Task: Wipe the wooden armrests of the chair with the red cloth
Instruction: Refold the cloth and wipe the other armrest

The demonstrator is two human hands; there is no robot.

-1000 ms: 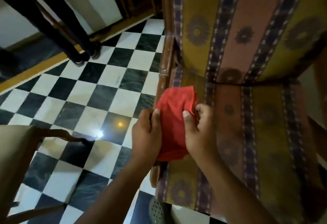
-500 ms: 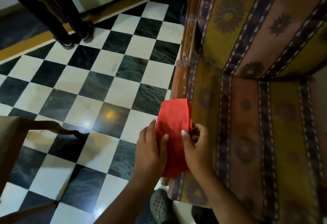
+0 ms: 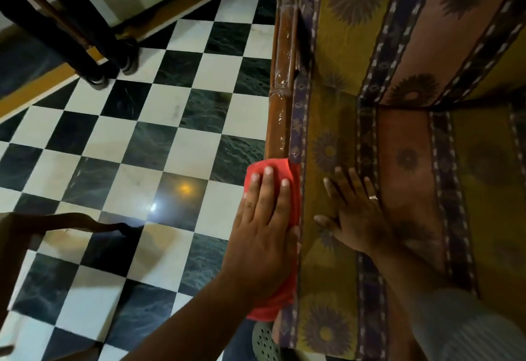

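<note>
Left hand point(image 3: 263, 229): flat, pressing cloth point(image 3: 294, 189) on armrest point(image 3: 280, 104). Right hand point(image 3: 357, 218): spread flat on seat point(image 3: 404, 161).

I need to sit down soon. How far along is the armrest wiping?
Nothing looks finished. In hand: the left hand presses the red cloth flat on the near end of one wooden armrest. Left: the bare stretch beyond and the other armrest, out of view.
</note>
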